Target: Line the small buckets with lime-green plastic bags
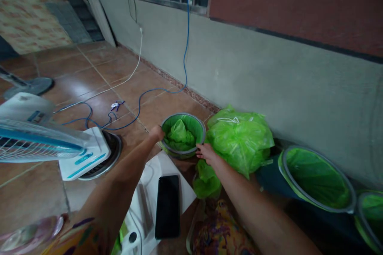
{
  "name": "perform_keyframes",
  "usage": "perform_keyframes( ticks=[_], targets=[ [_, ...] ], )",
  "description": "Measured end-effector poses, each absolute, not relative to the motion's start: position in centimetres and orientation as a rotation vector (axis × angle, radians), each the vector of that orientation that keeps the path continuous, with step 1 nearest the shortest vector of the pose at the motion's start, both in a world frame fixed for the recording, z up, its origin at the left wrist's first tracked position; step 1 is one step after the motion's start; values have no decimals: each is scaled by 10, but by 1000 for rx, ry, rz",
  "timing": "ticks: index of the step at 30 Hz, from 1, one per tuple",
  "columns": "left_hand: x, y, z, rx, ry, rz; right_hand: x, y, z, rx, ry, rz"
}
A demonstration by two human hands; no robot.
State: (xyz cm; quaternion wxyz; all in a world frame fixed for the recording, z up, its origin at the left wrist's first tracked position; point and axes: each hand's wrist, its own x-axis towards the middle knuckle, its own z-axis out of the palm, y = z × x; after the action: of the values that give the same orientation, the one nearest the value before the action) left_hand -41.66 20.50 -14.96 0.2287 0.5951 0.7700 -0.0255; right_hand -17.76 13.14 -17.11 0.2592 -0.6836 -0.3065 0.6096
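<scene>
A small round trash bin (204,128) with a grey rim stands on the tiled floor near the wall, lined with a green plastic bag (180,134) that bunches up in its middle. My left hand (156,132) is closed on the left side of the rim. At the right front of the rim, my right hand (206,153) grips with curled fingers, partly over the edge. Just right of the bin sits a large, full-looking green plastic bag (241,139) with white ties at its top. A smaller green bag (207,181) lies below my right wrist.
A black phone (167,207) lies on a white surface (158,163) in front of me. Two larger lined bins (318,179) stand at right. A white-and-blue fan (86,155) is at left; a blue cable (140,103) crosses the floor to the wall.
</scene>
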Motion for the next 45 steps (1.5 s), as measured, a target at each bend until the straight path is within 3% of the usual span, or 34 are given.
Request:
perform_keyframes(
  ticks=[5, 10, 14, 17, 21, 25, 33, 39, 45],
  targets=[
    [-415, 199, -82, 1737, 2215, -79, -166, 123, -115, -1761, -733, 1608],
    [-392, 155, 14, 2077, 2183, 163, -127, 75, -35, -1655, -764, 1399],
    [-333, 101, 77, 2303, 2005, 347, -70, 9, 15, -1753, -823, 1115],
    [-268, 57, 97, 2375, 1874, 332, -18, -55, 29, -1841, -800, 1042],
    [-179, 2, 71, 2409, 1651, 184, 44, -145, 8, -1923, -663, 1055],
    [-112, -39, -2, 2326, 1449, 45, 84, -213, -51, -2039, -461, 1049],
    [-57, -63, -121, 2102, 1392, -52, 117, -242, -150, -2373, -628, 900],
    [-53, -57, -157, 2002, 1382, -22, 121, -242, -176, -2458, -609, 831],
    [-53, -43, -169, 1801, 1280, 178, 127, -240, -160, -2366, -540, 874]
  ],
)
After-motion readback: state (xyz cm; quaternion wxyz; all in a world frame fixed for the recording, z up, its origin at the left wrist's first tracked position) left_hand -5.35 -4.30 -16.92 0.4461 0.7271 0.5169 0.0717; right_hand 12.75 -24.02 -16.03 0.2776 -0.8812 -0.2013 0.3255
